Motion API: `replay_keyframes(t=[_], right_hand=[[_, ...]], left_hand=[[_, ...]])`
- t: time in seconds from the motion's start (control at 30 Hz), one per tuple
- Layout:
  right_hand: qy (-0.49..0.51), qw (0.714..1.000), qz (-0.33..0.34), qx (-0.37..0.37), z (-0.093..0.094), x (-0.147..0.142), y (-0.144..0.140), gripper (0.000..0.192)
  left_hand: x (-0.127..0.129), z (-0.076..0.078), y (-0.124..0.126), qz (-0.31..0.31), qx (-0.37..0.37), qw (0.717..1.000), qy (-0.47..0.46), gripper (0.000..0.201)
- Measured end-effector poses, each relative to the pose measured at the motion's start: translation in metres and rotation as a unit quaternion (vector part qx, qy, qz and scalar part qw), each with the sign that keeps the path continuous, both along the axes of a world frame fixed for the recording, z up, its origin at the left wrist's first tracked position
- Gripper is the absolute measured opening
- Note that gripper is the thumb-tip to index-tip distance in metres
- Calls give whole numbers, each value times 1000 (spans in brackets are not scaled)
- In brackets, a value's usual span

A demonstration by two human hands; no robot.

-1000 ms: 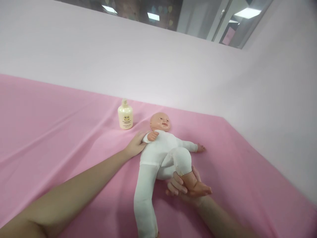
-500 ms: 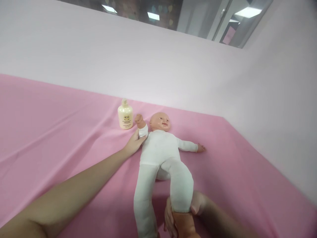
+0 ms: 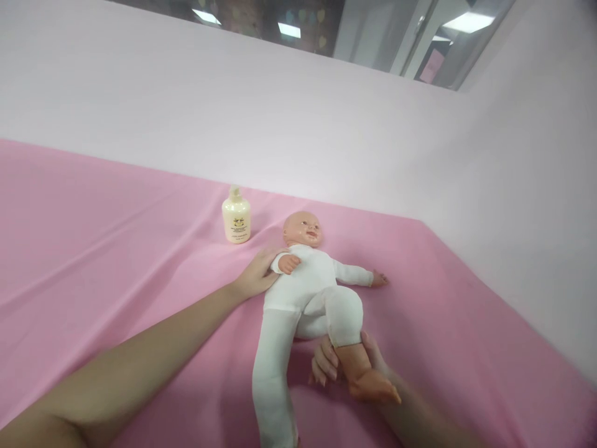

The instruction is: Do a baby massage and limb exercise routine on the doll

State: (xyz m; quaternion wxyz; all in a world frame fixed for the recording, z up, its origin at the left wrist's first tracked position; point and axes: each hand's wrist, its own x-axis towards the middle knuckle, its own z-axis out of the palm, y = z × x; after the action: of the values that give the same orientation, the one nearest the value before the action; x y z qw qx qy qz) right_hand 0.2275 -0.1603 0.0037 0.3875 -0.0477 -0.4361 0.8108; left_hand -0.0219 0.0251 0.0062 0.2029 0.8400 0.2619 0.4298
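A baby doll (image 3: 298, 283) in a white suit lies on its back, head toward the wall. My left hand (image 3: 256, 274) is closed around the doll's arm on the left, which is folded over the chest. Below the doll's hip, my right hand (image 3: 326, 361) wraps the lower leg on the right just above the bare foot (image 3: 370, 386). That leg is bent at the knee and raised. The other leg (image 3: 275, 373) stretches straight toward me, its foot mostly out of frame. The doll's other arm lies out to the right.
A cream pump bottle (image 3: 237, 219) stands upright left of the doll's head. Pink cloth (image 3: 140, 249) with some folds covers the surface. A white wall (image 3: 280, 124) rises behind and on the right, with a window (image 3: 373, 37) above it.
The doll's arm in my left hand has swung down from beside the head onto the chest. My right hand has pushed the leg up toward the body, bending its knee more.
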Motion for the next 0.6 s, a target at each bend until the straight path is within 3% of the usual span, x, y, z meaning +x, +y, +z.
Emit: replay_keyframes(t=[0.13, 0.37, 0.47, 0.6], right_hand=[[20, 1000, 7, 9, 4, -3, 1, 70], [9, 999, 53, -7, -10, -1, -8, 67], [-11, 995, 100, -21, -11, -2, -8, 63], [-65, 974, 217, -13, -8, -1, -2, 56]], left_hand=[[0, -2, 0, 1, 3, 1000, -3, 45], [3, 1, 0, -11, -40, 998, -49, 39], [5, 4, 1, -28, -72, 995, -71, 37], [6, 7, 1, -35, -98, 991, -78, 34]])
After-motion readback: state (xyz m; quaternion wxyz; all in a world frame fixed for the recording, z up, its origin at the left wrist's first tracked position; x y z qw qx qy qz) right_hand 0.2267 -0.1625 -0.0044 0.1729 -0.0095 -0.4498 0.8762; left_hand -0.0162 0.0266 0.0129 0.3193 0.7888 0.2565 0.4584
